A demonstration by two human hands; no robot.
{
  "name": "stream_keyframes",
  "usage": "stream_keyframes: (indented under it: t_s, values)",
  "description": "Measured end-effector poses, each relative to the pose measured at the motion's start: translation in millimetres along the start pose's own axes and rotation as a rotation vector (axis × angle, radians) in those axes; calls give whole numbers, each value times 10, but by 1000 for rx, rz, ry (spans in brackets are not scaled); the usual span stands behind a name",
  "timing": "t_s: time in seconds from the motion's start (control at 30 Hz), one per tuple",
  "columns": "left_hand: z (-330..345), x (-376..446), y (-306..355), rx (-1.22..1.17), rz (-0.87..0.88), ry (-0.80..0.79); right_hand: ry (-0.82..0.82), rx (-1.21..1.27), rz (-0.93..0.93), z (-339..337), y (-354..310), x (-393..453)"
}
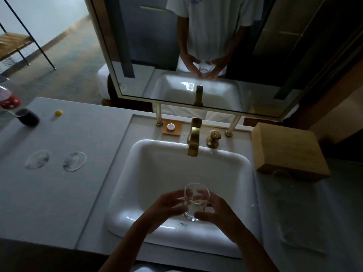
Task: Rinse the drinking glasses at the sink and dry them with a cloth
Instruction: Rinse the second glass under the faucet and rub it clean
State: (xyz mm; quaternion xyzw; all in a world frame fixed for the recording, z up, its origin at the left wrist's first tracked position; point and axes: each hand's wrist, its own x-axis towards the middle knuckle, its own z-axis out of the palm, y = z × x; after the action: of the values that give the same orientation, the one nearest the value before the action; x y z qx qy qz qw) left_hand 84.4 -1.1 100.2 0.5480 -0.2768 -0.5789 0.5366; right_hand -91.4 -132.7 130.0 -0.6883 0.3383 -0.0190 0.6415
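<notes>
A clear drinking glass (195, 201) is held over the white sink basin (157, 165), tilted a little, with a bit of water in its bottom. My left hand (169, 205) grips its left side and my right hand (214, 210) curls round its right side. Two more clear glasses (37, 159) (74, 160) stand on the grey counter to the left of the sink. A folded white cloth (300, 218) lies on the counter at the right. The brass tap (193, 138) stands behind the basin; no water stream shows.
A wooden box (288, 152) sits right of the tap. A dark cup (27, 117), a small yellow object (58, 113) and a red-capped bottle (8, 100) are at the counter's far left. An orange soap dish (171, 127) sits under the mirror (196, 46).
</notes>
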Motion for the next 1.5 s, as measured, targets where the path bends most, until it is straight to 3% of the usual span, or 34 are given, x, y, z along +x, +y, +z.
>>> stream_keyframes:
  t_s: [0.33, 0.63, 0.73, 0.87, 1.03, 1.2, 1.5]
  values:
    - [-193, 102, -26, -57, -31, 82, -86, 17, -42, 112, -77, 247]
    - [-247, 488, -154, -143, -97, 133, -13, 222, 174, -101, 147, 596]
    - [-284, 663, -195, -137, -116, 151, 134, 137, 225, -290, 156, 832]
    - [-356, 877, -219, -153, -133, 227, 282, -71, 161, -630, 73, 1177]
    - [-461, 1114, -252, -106, -145, 252, 410, -334, 44, -1051, -154, 1734]
    - [-488, 1264, -289, -106, -168, 255, 507, -500, 53, -1308, -326, 2255]
    - [-516, 1463, -291, -27, -187, 249, 446, -774, 167, -1235, -440, 2817]
